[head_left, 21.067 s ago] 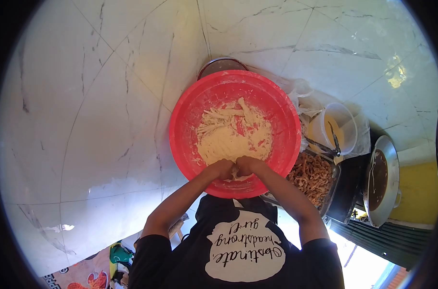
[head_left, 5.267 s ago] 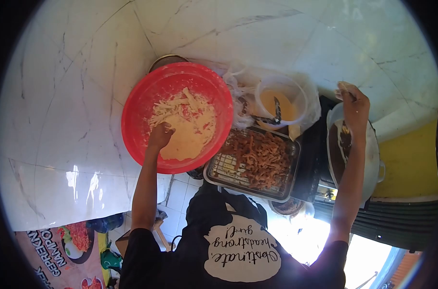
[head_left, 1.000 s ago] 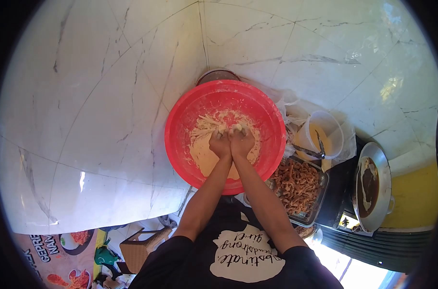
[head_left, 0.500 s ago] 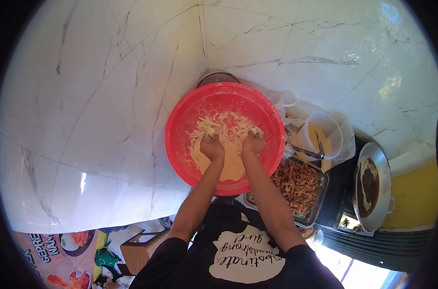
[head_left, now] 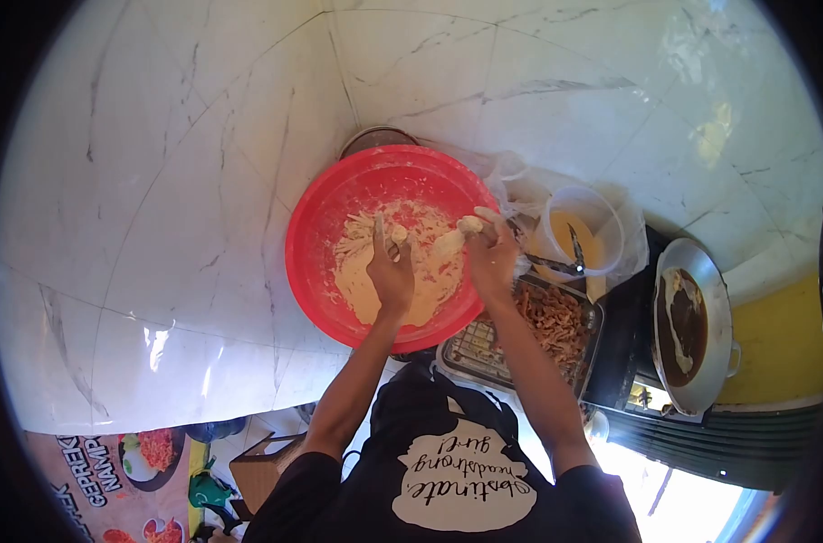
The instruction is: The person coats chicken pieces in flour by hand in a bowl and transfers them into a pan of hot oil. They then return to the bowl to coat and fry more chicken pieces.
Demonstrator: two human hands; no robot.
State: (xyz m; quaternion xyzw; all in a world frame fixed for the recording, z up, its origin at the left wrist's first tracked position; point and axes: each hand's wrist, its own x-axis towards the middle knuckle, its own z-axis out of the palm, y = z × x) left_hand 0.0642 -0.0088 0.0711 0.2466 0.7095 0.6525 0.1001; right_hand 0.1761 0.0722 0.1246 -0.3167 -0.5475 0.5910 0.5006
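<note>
The red basin holds pale flour and flour-coated strips heaped toward its far side. My left hand is over the flour, fingers pointing away from me and apart, their tips caked white. At the basin's right rim, my right hand is raised with its fingers curled together. A pale floured piece shows at these whitened fingertips, over the basin.
Right of the basin, a tray with a wire rack bears brown fried strips. Beyond it stand a clear tub of yellowish liquid, with black-handled tongs, and a wok of dark oil. Tiled walls enclose the corner.
Both hands have lifted out of the flour, the right one moving out to the basin's right rim. The view has shifted, and more of the tray's wire rack shows.
</note>
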